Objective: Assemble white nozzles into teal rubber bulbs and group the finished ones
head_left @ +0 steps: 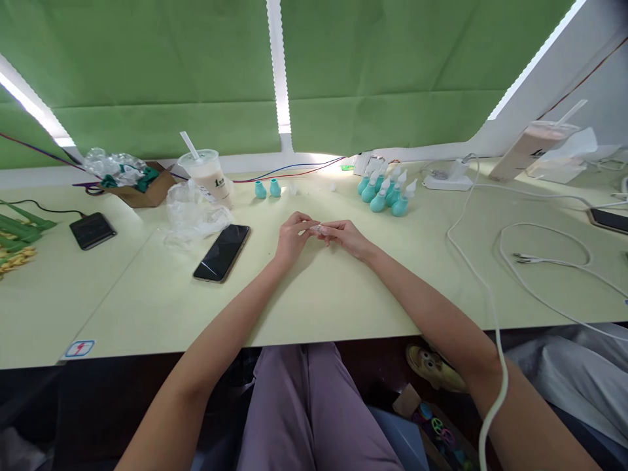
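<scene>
My left hand and my right hand meet over the middle of the table. Between their fingertips is a small whitish piece, pinched from both sides; its exact kind is too small to make out. Beyond my left hand stand two small turquoise vase-shaped pieces, open at the top. A few tiny white pieces lie beside them. Past my right hand, several round turquoise pieces with white flame-shaped tips stand in a cluster.
A phone lies left of my hands, near a plastic bag and a drink cup. Farther left are a cardboard box and a black device. On the right, a white cable runs from a power strip across my right arm.
</scene>
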Demonstrator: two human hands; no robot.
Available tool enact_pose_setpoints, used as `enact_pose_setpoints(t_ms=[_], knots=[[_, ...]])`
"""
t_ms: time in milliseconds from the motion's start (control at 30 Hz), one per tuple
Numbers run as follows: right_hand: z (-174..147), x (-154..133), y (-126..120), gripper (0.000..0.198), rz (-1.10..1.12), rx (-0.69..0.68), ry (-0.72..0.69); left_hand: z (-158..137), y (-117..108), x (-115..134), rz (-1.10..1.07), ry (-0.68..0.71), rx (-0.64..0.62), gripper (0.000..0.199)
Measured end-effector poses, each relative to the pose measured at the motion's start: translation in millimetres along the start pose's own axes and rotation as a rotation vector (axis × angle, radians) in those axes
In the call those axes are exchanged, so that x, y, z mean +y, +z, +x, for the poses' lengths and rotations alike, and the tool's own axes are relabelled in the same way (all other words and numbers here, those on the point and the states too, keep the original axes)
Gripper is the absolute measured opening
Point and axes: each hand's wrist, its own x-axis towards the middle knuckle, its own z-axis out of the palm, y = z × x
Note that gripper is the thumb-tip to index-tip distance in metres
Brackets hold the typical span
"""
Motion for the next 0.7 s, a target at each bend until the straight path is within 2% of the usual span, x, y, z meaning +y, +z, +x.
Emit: enact_pose_setpoints(t_ms=[133,333,467,533,633,700], knots=[[1.9,1.4,-0.1,0.034,0.037,0.005,0.007,1.1,-0.8,1.0,0.034,0.034,-0.016,0.012],[1.0,-1.7,0.7,0.033,-0.050,0.056,-0.044,-0.4,-2.2,4.7,0.044,0.020,-0.110,0.016],[1.9,-4.6,-2.2,0.032,-0.065,0.106,-0.060,-0.8,-5.6,3.5,0.053,-0.088,-0.181,0.035],[2.6,-6.0,-5.3,0.032,-0.053,0.139,-0.063,3.8,-7.9,-6.5,0.056,-0.173,-0.105,0.041],[2.2,-8.6,-9.4,0.030,-0.074,0.142,-0.061,23.1,-14.1,-36.9,0.142,-0.306,0.034,0.030],[1.1,-10.2,-10.5,0.030,-0.097,0.124,-0.045,43.3,-21.2,-61.1,0.274,-0.363,-0.009,0.027]])
